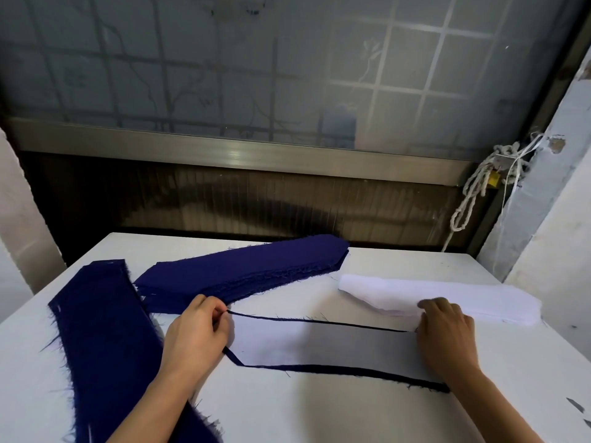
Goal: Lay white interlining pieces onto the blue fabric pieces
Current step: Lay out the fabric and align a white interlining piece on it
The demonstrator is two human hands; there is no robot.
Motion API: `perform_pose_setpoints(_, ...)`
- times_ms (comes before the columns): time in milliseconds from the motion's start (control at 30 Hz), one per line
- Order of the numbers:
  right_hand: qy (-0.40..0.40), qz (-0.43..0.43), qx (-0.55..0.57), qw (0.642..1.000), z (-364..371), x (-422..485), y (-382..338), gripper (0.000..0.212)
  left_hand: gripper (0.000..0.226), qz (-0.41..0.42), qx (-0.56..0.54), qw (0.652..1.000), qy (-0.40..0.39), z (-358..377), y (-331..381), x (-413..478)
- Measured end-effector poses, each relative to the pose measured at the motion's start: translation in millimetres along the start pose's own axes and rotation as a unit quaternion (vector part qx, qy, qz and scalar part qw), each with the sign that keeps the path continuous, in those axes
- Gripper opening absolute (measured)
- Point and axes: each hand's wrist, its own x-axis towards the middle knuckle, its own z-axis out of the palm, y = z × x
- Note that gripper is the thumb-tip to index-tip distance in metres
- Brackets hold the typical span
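Note:
A white interlining piece (323, 345) lies on a blue fabric piece (335, 369) in the middle of the table, with only a thin blue border showing around it. My left hand (195, 337) pinches the left end of this pair with curled fingers. My right hand (446, 337) rests on its right end, fingers bent down onto the cloth. A stack of blue fabric pieces (243, 270) lies behind, another blue stack (105, 340) runs along the left, and a stack of white interlining pieces (447, 295) sits at the right rear.
The white table (319, 410) ends at a dark gap before a frosted window with a metal frame (224, 155). A knotted white rope (479, 187) hangs at the right by a wall corner. Small dark scraps (575, 406) lie near the right table edge.

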Motion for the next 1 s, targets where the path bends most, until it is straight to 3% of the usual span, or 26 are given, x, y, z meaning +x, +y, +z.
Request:
perform_pose_setpoints(233, -0.098, -0.136, 0.127, 0.978, 16, 63, -53, 0.024, 0.012, 0.005, 0.013, 1.0, -0.013, -1, 0, 0)
perform_pose_setpoints(500, -0.106, -0.106, 0.002, 0.989, 24, 72, -66, 0.012, 0.014, 0.0, 0.005, 1.0, -0.018, -1, 0, 0)
perform_pose_setpoints(800, -0.116, -0.066, 0.004, 0.991, 24, 77, -62, 0.013, 0.014, -0.007, 0.0, 1.0, -0.028, -2, 1, -1)
perform_pose_setpoints(1000, -0.179, -0.142, -0.014, 0.974, 15, 88, -57, 0.021, 0.015, -0.007, 0.001, 0.999, -0.031, -3, 1, -1)
